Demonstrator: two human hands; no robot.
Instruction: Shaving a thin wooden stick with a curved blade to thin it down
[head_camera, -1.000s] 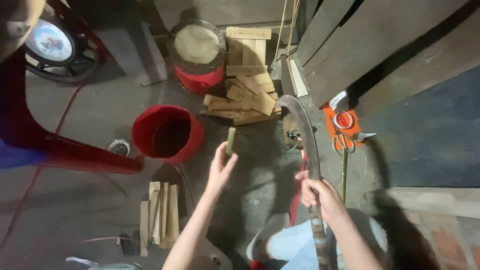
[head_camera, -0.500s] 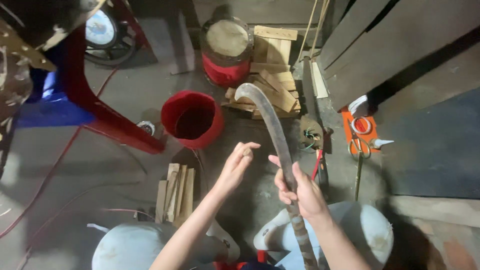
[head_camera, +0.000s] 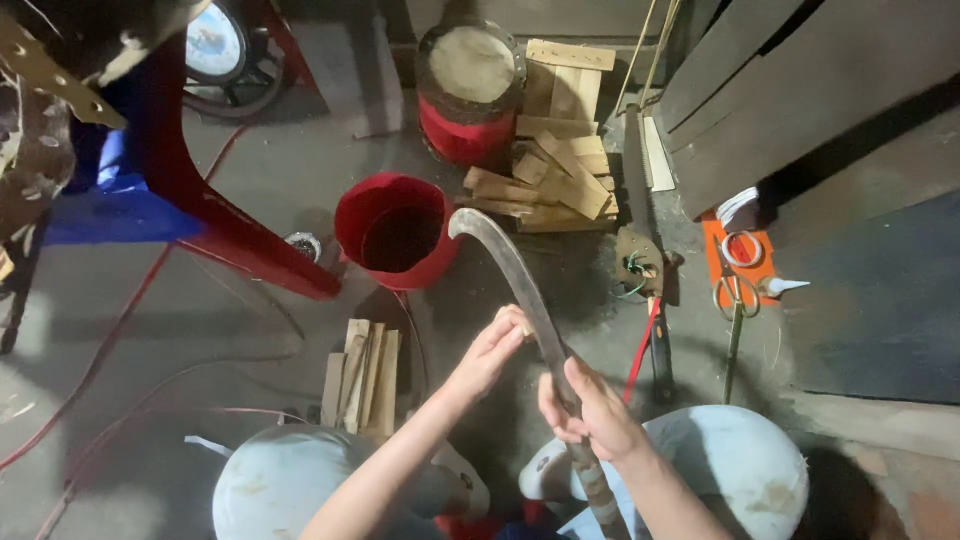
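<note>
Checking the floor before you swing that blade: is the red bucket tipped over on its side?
No, the red bucket stands upright with its dark open mouth facing up, just beyond the hooked tip of the curved blade.

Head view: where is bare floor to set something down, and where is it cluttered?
Bare floor lies between the red chair leg and the small wood stack. Crowded: the red bucket, scrap wood pile, saw and scissors.

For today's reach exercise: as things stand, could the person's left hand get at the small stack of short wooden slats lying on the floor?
Probably yes. The left hand touches the curved metal blade but grips nothing, and the wooden slats lie on bare floor just to its left with nothing between.
</note>
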